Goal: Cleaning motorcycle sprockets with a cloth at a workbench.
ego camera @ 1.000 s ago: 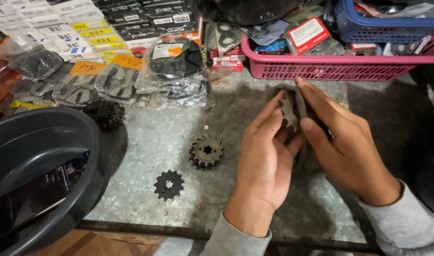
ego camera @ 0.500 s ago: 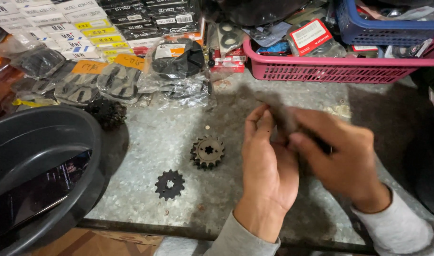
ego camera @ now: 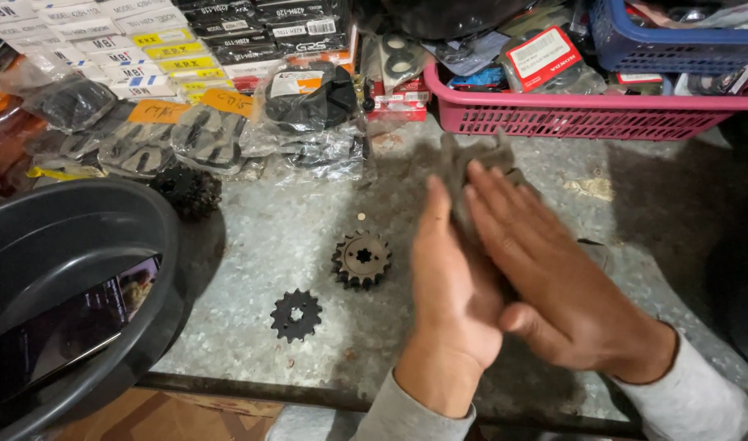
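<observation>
My left hand (ego camera: pixel 451 286) and my right hand (ego camera: pixel 558 286) are pressed palm to palm over the metal-topped bench (ego camera: pixel 308 220). Between them they hold a dark part (ego camera: pixel 464 159). It sticks out above the fingertips and is too blurred by motion to tell its shape. The fingers of both hands are stretched out flat against it. A brownish toothed sprocket (ego camera: pixel 361 259) lies on the bench just left of my left hand. A smaller black sprocket (ego camera: pixel 296 314) lies nearer the front edge.
A big black round basin (ego camera: pixel 39 245) with a flat dark screen (ego camera: pixel 71 322) in it fills the left. A black gear cluster (ego camera: pixel 187 190) sits by its rim. Bagged parts (ego camera: pixel 308 110) and boxes line the back; a pink basket (ego camera: pixel 586 118) and a blue basket (ego camera: pixel 676 49) stand back right.
My hands have shifted from fingering the dark part to pressing it flat between the palms, right hand now laid over the left. The sprockets on the bench have not moved.
</observation>
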